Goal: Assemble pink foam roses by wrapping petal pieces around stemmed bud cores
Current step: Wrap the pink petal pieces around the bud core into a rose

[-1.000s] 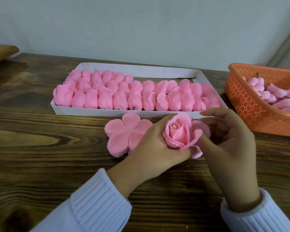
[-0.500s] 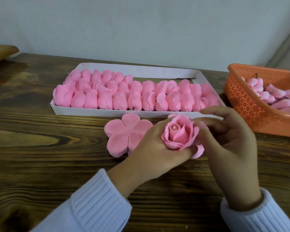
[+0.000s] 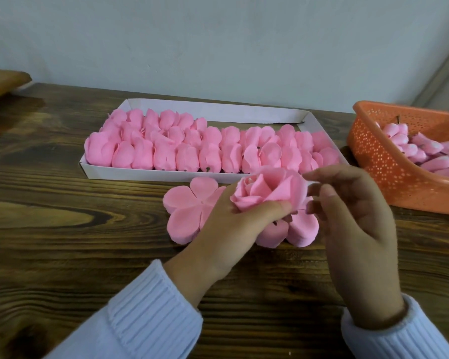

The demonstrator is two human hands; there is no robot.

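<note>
Fingers (image 3: pixel 267 209) of the left hand (image 3: pixel 226 229) are clamped round the base of a part-wrapped pink rose (image 3: pixel 267 187), the thumb across its front, holding it just above the dark wooden surface (image 3: pixel 63 229). The right hand (image 3: pixel 355 229) is beside it, its fingers (image 3: pixel 321 174) apart and loosely bent, with the tips at the rose's outer petal and gripping nothing. Behind the hands lies a long white box (image 3: pixel 140 174) packed with rows of pink roses (image 3: pixel 192 149). At the right edge sits an orange basket (image 3: pixel 373 156) holding bud cores (image 3: pixel 409 149). A flat petal piece (image 3: pixel 189 203) lies on the surface just left of the left hand. Two loose petals (image 3: pixel 301 229) spread out under the held rose.
</note>
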